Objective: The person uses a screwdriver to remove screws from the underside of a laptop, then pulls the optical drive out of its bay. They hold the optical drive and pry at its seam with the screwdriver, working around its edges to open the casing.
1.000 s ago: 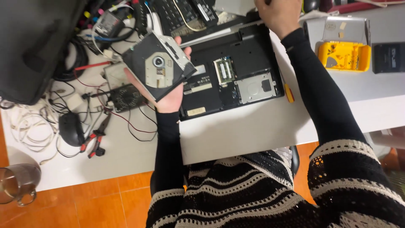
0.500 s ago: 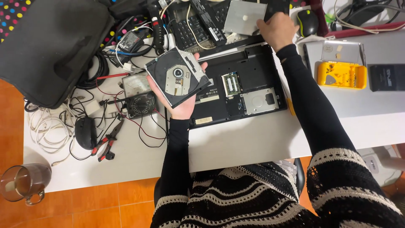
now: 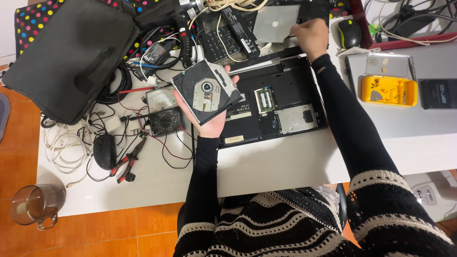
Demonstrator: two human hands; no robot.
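Head view, landmark: I place everything against the black open-bottomed laptop chassis (image 3: 273, 102), which lies flat on the white surface (image 3: 285, 164).
Left hand: my left hand (image 3: 209, 119) is raised over the chassis's left edge, palm up, its fingers (image 3: 227, 69) wrapped round the slim black square optical disc drive (image 3: 206, 91).
Drive: it rests tilted on the palm, its round hub facing up, above the chassis's left corner.
Right hand: my right hand (image 3: 310, 35) reaches past the far edge of the chassis; its fingers are bent onto the edge of a flat grey metal cover plate (image 3: 275, 23), though I cannot tell whether they truly pinch it.
Left of chassis: a black analogue multimeter with a pale dial (image 3: 163, 112) lies just beside it, red-handled pliers (image 3: 127, 164) further left, and a big black soft laptop bag (image 3: 71, 57) beyond them.
Right of chassis: a yellow plastic tray with a clear lid (image 3: 389, 90) sits well apart.
Beyond chassis: a black computer mouse (image 3: 349, 33) lies near the right hand.
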